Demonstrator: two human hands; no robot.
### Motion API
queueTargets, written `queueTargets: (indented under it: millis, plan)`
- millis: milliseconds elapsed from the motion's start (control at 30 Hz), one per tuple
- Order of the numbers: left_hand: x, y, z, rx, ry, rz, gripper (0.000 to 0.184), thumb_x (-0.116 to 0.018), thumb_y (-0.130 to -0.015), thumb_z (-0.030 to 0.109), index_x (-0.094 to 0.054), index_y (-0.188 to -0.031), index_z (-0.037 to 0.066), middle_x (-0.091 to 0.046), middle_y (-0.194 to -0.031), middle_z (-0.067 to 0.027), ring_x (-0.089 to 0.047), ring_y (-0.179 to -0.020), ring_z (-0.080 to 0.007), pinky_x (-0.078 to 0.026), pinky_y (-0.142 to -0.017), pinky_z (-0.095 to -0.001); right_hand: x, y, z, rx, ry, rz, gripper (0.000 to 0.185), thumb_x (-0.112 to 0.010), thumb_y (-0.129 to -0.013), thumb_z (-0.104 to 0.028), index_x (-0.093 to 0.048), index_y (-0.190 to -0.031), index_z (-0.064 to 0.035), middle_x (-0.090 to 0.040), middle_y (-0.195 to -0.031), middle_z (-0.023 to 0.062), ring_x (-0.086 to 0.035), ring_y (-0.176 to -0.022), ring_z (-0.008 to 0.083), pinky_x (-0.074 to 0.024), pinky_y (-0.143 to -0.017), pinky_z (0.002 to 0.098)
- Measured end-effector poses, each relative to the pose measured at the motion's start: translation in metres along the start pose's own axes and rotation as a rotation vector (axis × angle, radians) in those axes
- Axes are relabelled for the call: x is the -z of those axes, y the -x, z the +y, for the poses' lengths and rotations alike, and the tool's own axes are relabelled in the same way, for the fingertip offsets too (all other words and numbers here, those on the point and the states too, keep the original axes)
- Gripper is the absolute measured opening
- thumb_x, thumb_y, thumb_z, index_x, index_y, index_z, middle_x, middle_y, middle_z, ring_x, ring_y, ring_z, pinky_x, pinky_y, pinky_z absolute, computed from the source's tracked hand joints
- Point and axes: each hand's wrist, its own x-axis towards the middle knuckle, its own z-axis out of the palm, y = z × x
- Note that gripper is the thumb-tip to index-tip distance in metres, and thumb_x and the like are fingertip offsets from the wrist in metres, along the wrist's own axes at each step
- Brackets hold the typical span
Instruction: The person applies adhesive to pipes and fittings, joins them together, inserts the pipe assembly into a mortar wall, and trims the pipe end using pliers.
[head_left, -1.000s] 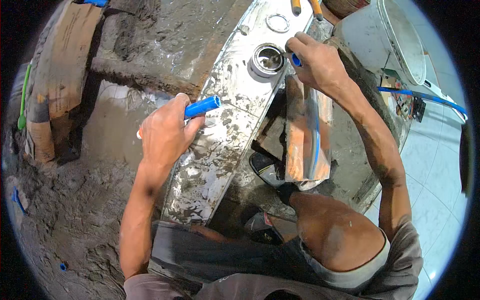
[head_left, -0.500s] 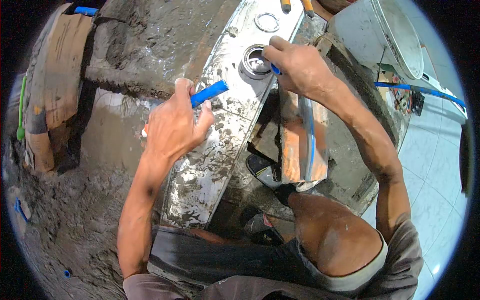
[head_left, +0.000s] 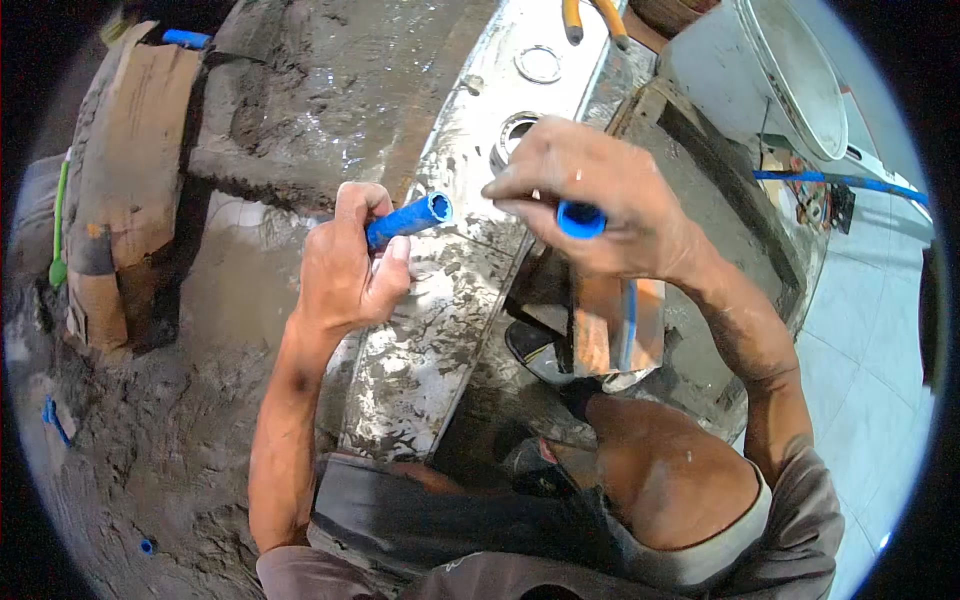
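My left hand [head_left: 350,258] is closed around a short blue pipe [head_left: 408,222], whose open end points up and to the right. My right hand [head_left: 605,205], slightly smeared by motion, grips another blue piece of pipe [head_left: 582,220]; its round open end faces me. Just beyond the right fingers, an open tin [head_left: 503,150] stands on a white, mud-spattered board [head_left: 400,370], partly hidden by that hand. A round lid [head_left: 538,65] lies further up the board.
Orange-handled pliers [head_left: 572,22] lie at the board's far end. A white bucket [head_left: 700,80] stands at the upper right, above a blue rod [head_left: 850,182]. Wet mortar [head_left: 160,450] spreads at left, below a cardboard piece [head_left: 145,150]. An orange block [head_left: 592,335] sits near my knee.
My right hand has drawn back from the tin toward me, turning the pipe's open end into view. My left hand has tilted its pipe, so that its end now shows.
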Motion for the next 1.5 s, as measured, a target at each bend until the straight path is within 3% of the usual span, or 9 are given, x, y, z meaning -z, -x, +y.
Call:
queueTargets:
  millis: [200,433,733,833,1000,1100,1233,1400,1500]
  plan:
    - [0.036,0.004,0.004,-0.031,0.115,-0.155,0.031,-0.054,-0.084,0.027,-0.05,-0.101,0.002,-0.051,-0.074,-0.0172,-0.054,-0.06,-0.0369,-0.043,-0.058,-0.0434,-0.005,-0.025,-0.003,0.22,0.012,-0.265,0.058,-0.076,-0.074,-0.006,-0.062,-0.13,-0.0174,-0.059,-0.095,0.0093,-0.06,-0.065,0.024,-0.0474,-0.055,0.0342]
    - [0.063,0.008,0.0,0.015,0.211,-0.273,0.028,-0.057,-0.087,0.027,-0.058,-0.1,0.002,-0.052,-0.071,-0.0158,-0.054,-0.06,-0.0346,-0.042,-0.057,-0.0408,-0.031,-0.051,-0.008,0.196,-0.17,-0.236,0.033,-0.073,-0.082,-0.013,-0.066,-0.114,-0.0143,-0.055,-0.087,0.0081,-0.06,-0.069,0.0305,-0.0485,-0.059,0.0387]
    - [0.053,0.039,0.015,-0.088,-0.276,-0.006,0.029,-0.07,-0.086,0.015,-0.063,-0.112,0.005,-0.064,-0.086,-0.013,-0.062,-0.068,-0.0325,-0.05,-0.062,-0.0407,-0.07,-0.032,-0.043,-0.846,-0.831,-0.059,0.016,-0.074,-0.088,-0.013,-0.068,-0.091,0.0008,-0.063,-0.082,0.0041,-0.056,-0.068,0.0082,-0.0434,-0.057,0.0224]
    - [0.046,0.042,0.018,-0.106,-0.516,0.018,0.035,-0.073,-0.083,0.014,-0.062,-0.115,0.006,-0.063,-0.09,-0.0121,-0.061,-0.071,-0.0317,-0.049,-0.063,-0.0411,-0.082,-0.021,-0.045,-0.977,-1.014,0.072,0.027,-0.077,-0.087,-0.026,-0.07,-0.097,-0.0015,-0.061,-0.071,0.0001,-0.055,-0.066,0.0054,-0.0426,-0.058,0.0214]
    - [0.046,0.049,0.006,-0.105,-0.686,0.127,0.033,-0.07,-0.085,0.008,-0.061,-0.117,0.005,-0.061,-0.1,-0.0138,-0.06,-0.086,-0.0325,-0.048,-0.074,-0.0413,-0.092,-0.027,-0.037,-1.052,-1.673,0.344,0.013,-0.07,-0.092,-0.011,-0.061,-0.092,-0.0025,-0.052,-0.072,-0.0006,-0.045,-0.058,0.0061,-0.0336,-0.048,0.0215]
    - [0.066,0.062,-0.006,0.029,-0.498,0.158,0.031,-0.065,-0.088,0.004,-0.059,-0.119,0.003,-0.06,-0.104,-0.0166,-0.059,-0.09,-0.0351,-0.049,-0.079,-0.0397,-0.078,-0.037,-0.039,-1.073,-0.837,0.099,0.024,-0.076,-0.087,-0.023,-0.065,-0.081,-0.0034,-0.058,-0.071,0.0002,-0.054,-0.062,0.0081,-0.0401,-0.052,0.0245]
    - [0.08,0.076,-0.017,0.133,-0.336,0.199,0.025,-0.055,-0.097,0.007,-0.056,-0.12,0.0,-0.056,-0.105,-0.0154,-0.057,-0.093,-0.0293,-0.046,-0.085,-0.0346,-0.124,-0.036,-0.029,-0.222,-0.132,0.003,0.029,-0.075,-0.083,-0.029,-0.063,-0.073,-0.0054,-0.059,-0.07,0.0098,-0.061,-0.061,0.0276,-0.0467,-0.052,0.0378]
    - [0.091,0.091,-0.018,0.183,-0.199,0.208,0.024,-0.055,-0.097,0.009,-0.056,-0.12,0.001,-0.055,-0.102,-0.0138,-0.055,-0.09,-0.0274,-0.045,-0.083,-0.0338,-0.164,-0.025,-0.031,-0.06,0.027,-0.438,0.013,-0.068,-0.082,-0.019,-0.065,-0.083,-0.0069,-0.06,-0.077,0.0117,-0.065,-0.068,0.0315,-0.054,-0.06,0.0442]
    - [0.093,0.099,-0.02,0.141,-0.216,0.224,0.025,-0.06,-0.095,0.012,-0.059,-0.118,0.004,-0.058,-0.101,-0.0137,-0.058,-0.087,-0.031,-0.047,-0.079,-0.0378,-0.156,-0.029,-0.023,-0.209,-0.231,-0.354,0.017,-0.068,-0.086,-0.023,-0.067,-0.089,-0.0062,-0.061,-0.073,0.0085,-0.062,-0.065,0.0238,-0.0496,-0.056,0.0388]
